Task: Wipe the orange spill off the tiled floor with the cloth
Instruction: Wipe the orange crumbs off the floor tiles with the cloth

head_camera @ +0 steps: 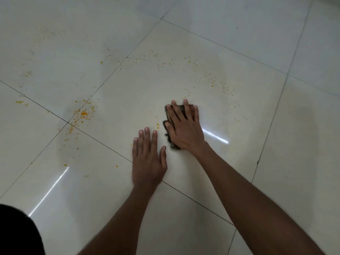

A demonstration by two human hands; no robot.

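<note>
A dark brownish cloth (181, 108) lies on the pale tiled floor (239, 162), mostly covered by my right hand (184, 126), which presses it down with straight, spread fingers. My left hand (148, 159) rests flat on the tile just left of the cloth, holding nothing. The orange spill shows as scattered specks: a dense patch (83, 114) at the tile joint to the left, an arc of fine dots (211, 78) beyond the cloth, and a few drops (157, 125) close to my left fingertips.
Dark grout lines cross the glossy floor. Bright light reflections streak the tiles at lower left (49, 190) and right of the cloth (215, 137). A dark piece of clothing (16, 232) fills the bottom left corner.
</note>
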